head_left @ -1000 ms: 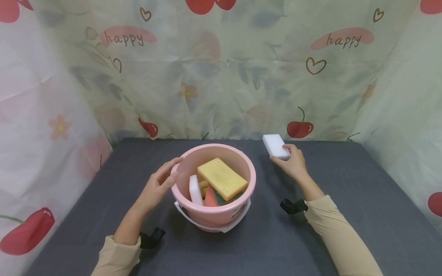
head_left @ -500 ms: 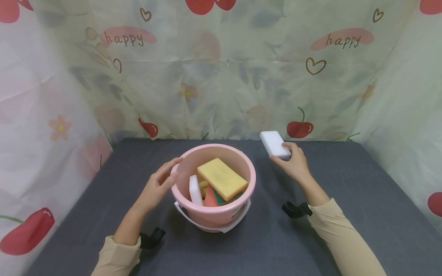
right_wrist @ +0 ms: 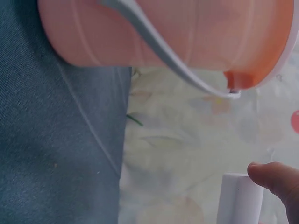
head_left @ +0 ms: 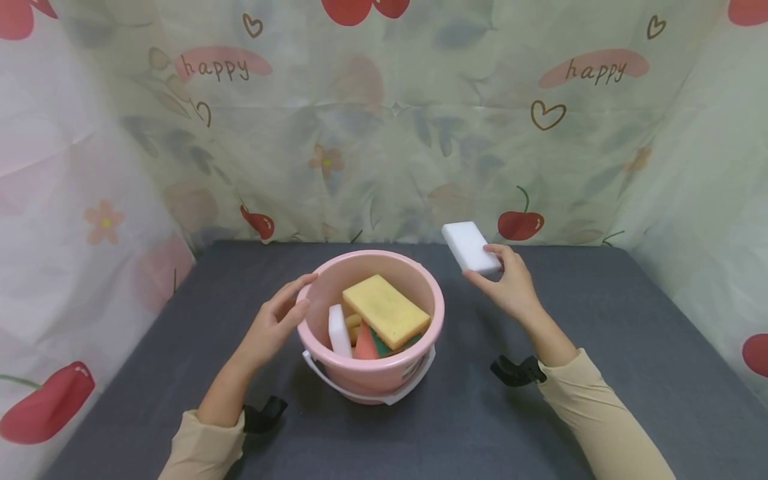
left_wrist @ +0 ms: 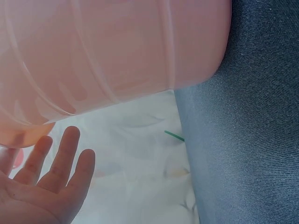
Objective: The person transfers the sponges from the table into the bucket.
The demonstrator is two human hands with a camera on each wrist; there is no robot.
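**White sponge up beside the bucket**

Head view: right hand (head_left: 509,287) pinches the white sponge (head_left: 471,247), lifted just right of the pink bucket (head_left: 371,327). Left hand (head_left: 273,322), fingers relaxed, rests against the bucket's left rim.

Left wrist: fingers (left_wrist: 56,161) straight, holding nothing.

Right wrist: a fingertip (right_wrist: 275,179) on the sponge.

Soft, even light from above; faint shadows under the pink bucket (head_left: 371,373) at frame centre. Head view sharp, slightly bowed at the edges. Both wrist views are hazy, close and washed out.
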